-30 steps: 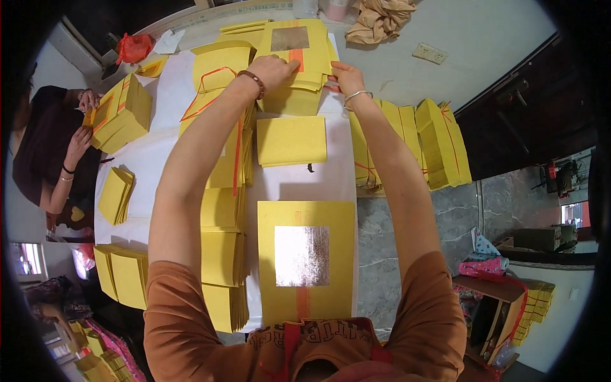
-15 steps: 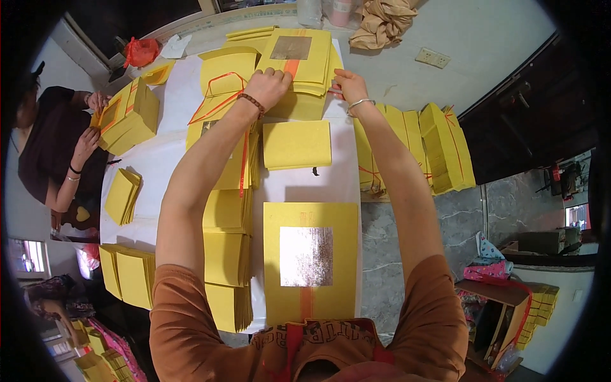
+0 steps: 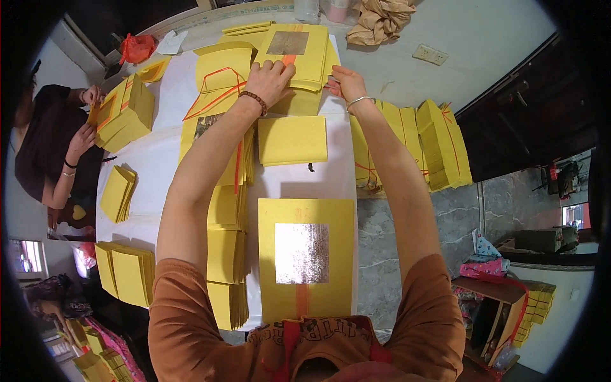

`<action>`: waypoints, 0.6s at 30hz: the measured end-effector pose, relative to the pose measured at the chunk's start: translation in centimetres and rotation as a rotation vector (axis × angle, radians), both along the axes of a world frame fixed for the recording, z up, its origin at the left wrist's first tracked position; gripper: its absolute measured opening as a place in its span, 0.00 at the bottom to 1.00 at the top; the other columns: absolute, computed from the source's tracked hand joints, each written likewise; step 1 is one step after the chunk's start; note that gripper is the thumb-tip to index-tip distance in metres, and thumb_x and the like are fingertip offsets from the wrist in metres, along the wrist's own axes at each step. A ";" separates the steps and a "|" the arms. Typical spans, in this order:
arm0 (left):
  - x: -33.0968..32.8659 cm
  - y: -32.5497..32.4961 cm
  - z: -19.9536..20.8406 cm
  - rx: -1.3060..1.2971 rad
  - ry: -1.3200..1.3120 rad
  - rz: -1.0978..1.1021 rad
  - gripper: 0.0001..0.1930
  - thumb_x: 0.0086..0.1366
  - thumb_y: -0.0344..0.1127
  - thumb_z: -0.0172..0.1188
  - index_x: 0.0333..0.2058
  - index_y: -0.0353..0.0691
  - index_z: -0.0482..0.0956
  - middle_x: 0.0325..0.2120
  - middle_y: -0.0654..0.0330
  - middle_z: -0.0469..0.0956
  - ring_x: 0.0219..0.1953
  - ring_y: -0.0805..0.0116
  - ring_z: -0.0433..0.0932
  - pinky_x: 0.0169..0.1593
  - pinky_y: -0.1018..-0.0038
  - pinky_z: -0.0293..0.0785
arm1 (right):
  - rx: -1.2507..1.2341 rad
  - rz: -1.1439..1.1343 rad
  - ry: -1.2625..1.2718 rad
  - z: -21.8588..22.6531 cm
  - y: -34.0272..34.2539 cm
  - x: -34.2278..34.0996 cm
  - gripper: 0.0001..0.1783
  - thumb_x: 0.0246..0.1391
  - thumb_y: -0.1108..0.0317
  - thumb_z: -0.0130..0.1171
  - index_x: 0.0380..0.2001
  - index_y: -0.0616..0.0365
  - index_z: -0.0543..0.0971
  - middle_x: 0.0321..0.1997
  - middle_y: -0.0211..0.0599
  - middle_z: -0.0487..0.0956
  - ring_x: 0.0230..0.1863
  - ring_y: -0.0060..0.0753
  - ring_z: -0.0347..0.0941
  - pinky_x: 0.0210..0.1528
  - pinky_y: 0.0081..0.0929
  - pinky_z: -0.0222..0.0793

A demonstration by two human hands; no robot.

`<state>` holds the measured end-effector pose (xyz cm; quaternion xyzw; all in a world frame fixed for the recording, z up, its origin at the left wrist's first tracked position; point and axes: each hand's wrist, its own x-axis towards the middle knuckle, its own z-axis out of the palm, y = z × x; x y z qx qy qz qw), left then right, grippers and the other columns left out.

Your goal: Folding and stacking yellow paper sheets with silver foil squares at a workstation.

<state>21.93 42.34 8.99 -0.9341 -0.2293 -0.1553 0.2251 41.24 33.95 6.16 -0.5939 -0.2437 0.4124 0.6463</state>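
My single head camera looked steeply down, close over the white table (image 3: 159, 159), fisheye edges bending outward.

A stack of yellow paper sheets (image 3: 304, 54) lies flat at the upper middle of the frame. Its top sheet bears a dull silver foil square and a small orange stripe.

Pretty much everything's yellow: the big sheet (image 3: 305, 258) at 6 o'clock has a silver foil square and an orange-red stripe, the stack (image 3: 299, 54) at 12 matches. White table (image 3: 156, 159), brown bead bracelet (image 3: 254, 101), rust-orange sleeves (image 3: 184, 318).
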 end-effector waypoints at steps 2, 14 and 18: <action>0.2 0.5 0.0 -0.018 -0.017 0.005 0.21 0.55 0.53 0.55 0.43 0.48 0.67 0.34 0.60 0.73 0.40 0.62 0.72 0.37 0.63 0.66 | -0.020 -0.001 -0.021 0.2 0.0 0.2 0.18 0.53 0.67 0.51 0.47 0.60 0.72 0.38 0.32 0.76 0.32 0.22 0.73 0.27 0.17 0.68; 0.5 4.7 3.9 -0.653 -0.455 0.206 0.25 0.63 0.58 0.39 0.36 0.39 0.68 0.30 0.47 0.76 0.36 0.46 0.74 0.37 0.56 0.68 | 0.075 -0.092 -0.056 2.4 0.7 -1.4 0.16 0.53 0.67 0.51 0.45 0.61 0.74 0.36 0.34 0.76 0.29 0.23 0.72 0.26 0.22 0.67; 0.9 4.9 4.8 -0.592 -0.541 0.215 0.25 0.63 0.57 0.39 0.35 0.38 0.68 0.29 0.45 0.76 0.34 0.45 0.74 0.35 0.55 0.68 | 0.176 -0.056 0.076 3.3 0.8 -2.1 0.18 0.53 0.67 0.54 0.46 0.63 0.72 0.30 0.29 0.75 0.26 0.18 0.70 0.23 0.13 0.64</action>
